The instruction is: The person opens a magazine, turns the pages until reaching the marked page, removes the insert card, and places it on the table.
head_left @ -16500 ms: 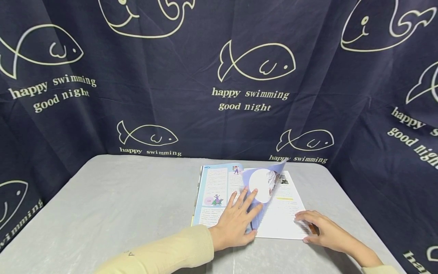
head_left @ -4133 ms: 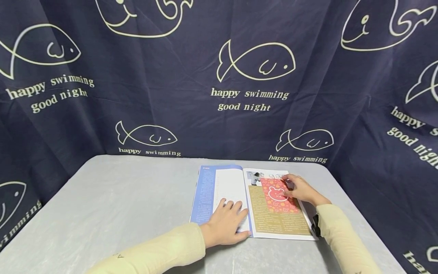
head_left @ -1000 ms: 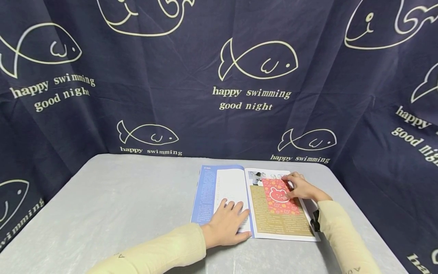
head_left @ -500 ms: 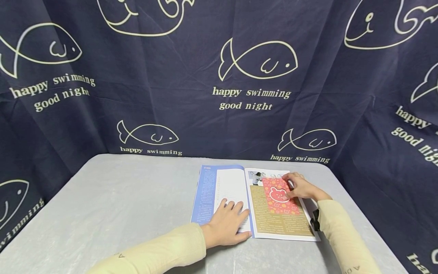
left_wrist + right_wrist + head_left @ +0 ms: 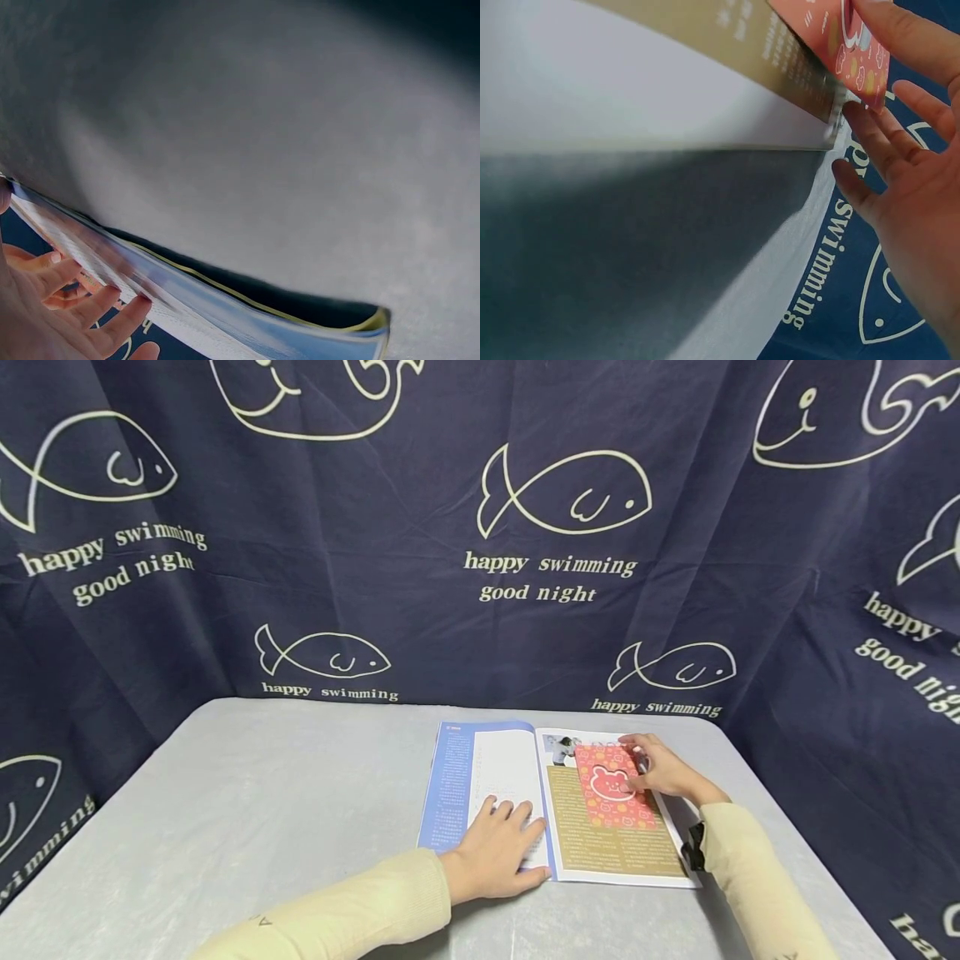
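An open magazine (image 5: 607, 860) lies on the grey table, with a blue and white left page and a brown text block on the right one. My left hand (image 5: 498, 852) rests on its left page near the spine, fingers spread and holding nothing. At the upper right page, my right hand (image 5: 670, 771) pinches a red card (image 5: 618, 810) printed with a white-outlined bear. In the right wrist view, the thumb lies on the front of the card (image 5: 832, 37), with fingers behind its edge. There the card stands tilted over the page. The left wrist view shows the magazine's curved lower edge (image 5: 300, 334).
The grey tabletop (image 5: 300, 810) extends left of the magazine. Dark blue cloth (image 5: 420, 568) with fish outlines and lettering hangs behind the table and on both sides. A black bow-like item (image 5: 693, 847) sits at the right sleeve.
Long before, a page was being turned and no red card showed. Over the last second the card's top edge has risen slightly with the right hand. The left hand stays put.
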`<state>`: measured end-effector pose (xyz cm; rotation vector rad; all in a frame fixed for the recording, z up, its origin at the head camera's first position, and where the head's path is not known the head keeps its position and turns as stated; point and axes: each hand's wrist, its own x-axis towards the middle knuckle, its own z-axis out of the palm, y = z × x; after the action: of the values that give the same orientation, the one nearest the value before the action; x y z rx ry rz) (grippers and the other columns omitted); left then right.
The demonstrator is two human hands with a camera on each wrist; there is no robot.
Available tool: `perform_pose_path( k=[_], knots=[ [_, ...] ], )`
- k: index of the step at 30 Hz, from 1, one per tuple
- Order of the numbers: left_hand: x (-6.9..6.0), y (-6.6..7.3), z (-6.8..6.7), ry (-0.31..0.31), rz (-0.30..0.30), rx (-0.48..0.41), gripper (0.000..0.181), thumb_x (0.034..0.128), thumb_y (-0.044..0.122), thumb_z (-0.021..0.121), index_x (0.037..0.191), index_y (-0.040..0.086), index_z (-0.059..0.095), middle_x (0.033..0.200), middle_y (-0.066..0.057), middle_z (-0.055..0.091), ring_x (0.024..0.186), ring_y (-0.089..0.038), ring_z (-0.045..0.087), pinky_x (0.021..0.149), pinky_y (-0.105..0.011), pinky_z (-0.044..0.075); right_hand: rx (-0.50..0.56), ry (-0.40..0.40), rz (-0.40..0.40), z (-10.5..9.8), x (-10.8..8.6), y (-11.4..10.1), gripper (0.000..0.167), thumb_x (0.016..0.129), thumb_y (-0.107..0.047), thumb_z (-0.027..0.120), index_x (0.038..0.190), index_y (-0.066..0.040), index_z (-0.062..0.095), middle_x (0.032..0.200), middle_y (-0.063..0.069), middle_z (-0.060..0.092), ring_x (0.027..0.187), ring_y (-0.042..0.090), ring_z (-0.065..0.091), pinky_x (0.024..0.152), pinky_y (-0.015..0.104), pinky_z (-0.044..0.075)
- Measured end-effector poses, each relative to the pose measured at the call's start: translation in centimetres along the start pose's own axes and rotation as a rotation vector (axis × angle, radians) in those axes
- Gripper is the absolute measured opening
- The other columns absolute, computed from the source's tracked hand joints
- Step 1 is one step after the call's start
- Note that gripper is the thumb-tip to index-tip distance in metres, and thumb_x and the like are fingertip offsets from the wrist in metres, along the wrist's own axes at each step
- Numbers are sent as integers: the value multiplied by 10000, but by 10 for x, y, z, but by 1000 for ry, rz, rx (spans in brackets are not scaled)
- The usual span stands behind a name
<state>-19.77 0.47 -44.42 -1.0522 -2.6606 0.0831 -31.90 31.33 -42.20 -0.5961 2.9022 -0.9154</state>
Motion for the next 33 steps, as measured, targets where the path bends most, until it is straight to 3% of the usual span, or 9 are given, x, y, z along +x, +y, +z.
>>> perform_pose_path(
  k=[9, 15, 22, 33],
  knots=[
    [0, 0, 0, 10, 1, 4, 606, 849, 639, 369, 1257, 205, 481, 1224, -48, 522, 1053, -218, 534, 931, -465, 367, 68, 33, -37, -1, -1, 5, 709, 615, 4, 749, 1234, 97, 416, 1135, 308, 500, 943, 380, 571, 793, 436, 468],
    [-1, 0, 1, 15, 2, 9, 605, 848, 641, 369, 1252, 206, 482, 1213, -45, 522, 1041, -214, 533, 926, -459, 366, 104, 25, -18, -1, -3, 7, 635, 657, 16, 728, 1207, 119, 429, 1099, 312, 543, 940, 372, 578, 781, 424, 487],
    [0, 0, 1, 13, 1, 12, 607, 848, 640, 372, 1258, 206, 480, 1212, -47, 526, 1042, -215, 536, 926, -461, 369, 102, 23, 29, -2, -4, 5, 549, 699, 14, 687, 1183, 130, 457, 1039, 272, 566, 884, 313, 591, 687, 274, 480],
    [-1, 1, -1, 0, 5, 26, 616, 852, 642, 360, 1268, 202, 474, 1223, -49, 520, 1056, -217, 529, 932, -464, 365, 106, 66, 33, -4, -7, 3, 532, 703, 50, 660, 1193, 92, 457, 1112, 279, 511, 812, 257, 591, 628, 259, 464]
  ],
)
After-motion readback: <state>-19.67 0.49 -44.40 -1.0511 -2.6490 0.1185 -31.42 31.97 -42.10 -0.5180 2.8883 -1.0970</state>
